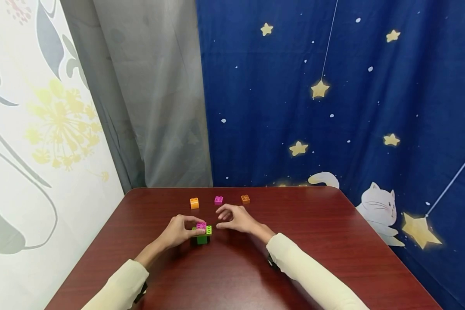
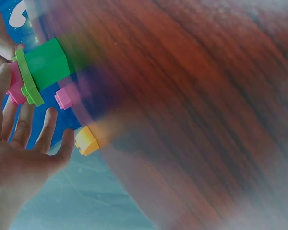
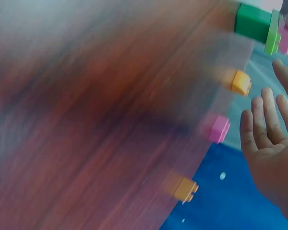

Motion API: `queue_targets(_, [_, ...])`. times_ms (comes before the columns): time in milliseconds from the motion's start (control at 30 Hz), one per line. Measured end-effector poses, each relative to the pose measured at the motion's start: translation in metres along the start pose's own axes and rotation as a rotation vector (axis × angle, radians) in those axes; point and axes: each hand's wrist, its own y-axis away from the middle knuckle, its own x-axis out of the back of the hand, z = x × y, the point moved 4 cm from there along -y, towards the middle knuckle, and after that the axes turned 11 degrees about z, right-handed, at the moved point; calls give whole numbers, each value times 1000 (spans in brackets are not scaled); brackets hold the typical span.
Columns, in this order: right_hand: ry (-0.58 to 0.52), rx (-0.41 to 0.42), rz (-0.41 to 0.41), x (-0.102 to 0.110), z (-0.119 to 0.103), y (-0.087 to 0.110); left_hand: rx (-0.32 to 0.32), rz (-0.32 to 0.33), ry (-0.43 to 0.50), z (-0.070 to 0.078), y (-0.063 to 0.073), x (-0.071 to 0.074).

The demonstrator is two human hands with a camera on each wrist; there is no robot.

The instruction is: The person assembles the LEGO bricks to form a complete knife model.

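Observation:
My left hand (image 1: 179, 232) pinches a pink brick (image 1: 201, 225) between thumb and fingers. That pink brick sits on top of a flat light green plate (image 1: 209, 230), which rests across a darker green block (image 1: 202, 239) on the table. In the left wrist view the same stack shows its large green block (image 2: 49, 63) side-on. Just to the right of the stack, my right hand (image 1: 238, 218) hovers over the table with loosely bent fingers and nothing in it. The right wrist view shows those fingers spread, apart from the stack.
Beyond the hands, a yellow-orange brick (image 1: 194, 203), a second pink brick (image 1: 218, 200) and a brown-orange brick (image 1: 245, 199) stand in a row near the far edge of the dark red table (image 1: 294, 249). Curtains hang behind it.

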Motion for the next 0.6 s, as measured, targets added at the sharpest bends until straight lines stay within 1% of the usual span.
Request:
queue_targets(133, [34, -7, 68, 15, 14, -1, 9, -2, -3, 0, 1, 1])
queue_targets(200, [69, -14, 111, 22, 22, -1, 17, -2, -1, 0, 1, 1])
queue_targets(333, [109, -39, 188, 37, 38, -3, 3, 1, 5, 1, 1, 2])
queue_targets(500, [123, -86, 228, 57, 54, -6, 15, -9, -2, 1, 1, 3])
queue_targets(600, [138, -132, 240, 68, 62, -8, 14, -5, 1, 2, 1, 2])
